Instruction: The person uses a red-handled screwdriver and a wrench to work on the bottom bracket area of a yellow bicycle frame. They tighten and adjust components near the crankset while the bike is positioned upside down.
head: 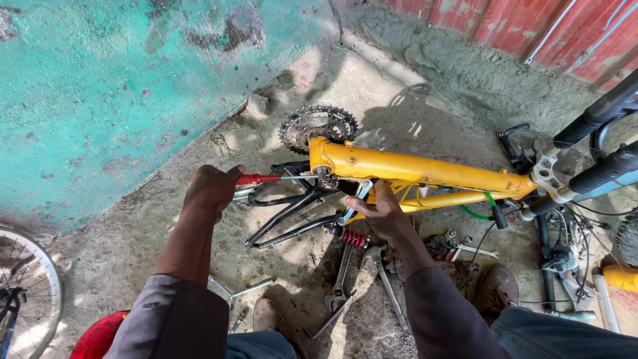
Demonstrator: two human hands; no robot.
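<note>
A yellow bicycle frame (412,171) lies upside down on the concrete, its chainring (318,124) at the far end. My left hand (211,189) is shut on the red handle of a screwdriver (260,178), whose shaft points right toward the bottom bracket (323,174). My right hand (379,211) grips a silver wrench (353,203) under the yellow tube, beside the black rear swingarm (292,213) and the red shock spring (352,237).
An adjustable wrench (339,282) and other spanners (389,286) lie by my boots (495,289). The black fork and handlebar grips (598,143) are at right, with loose parts. A bicycle wheel (26,292) sits lower left. A teal wall and red metal sheet stand behind.
</note>
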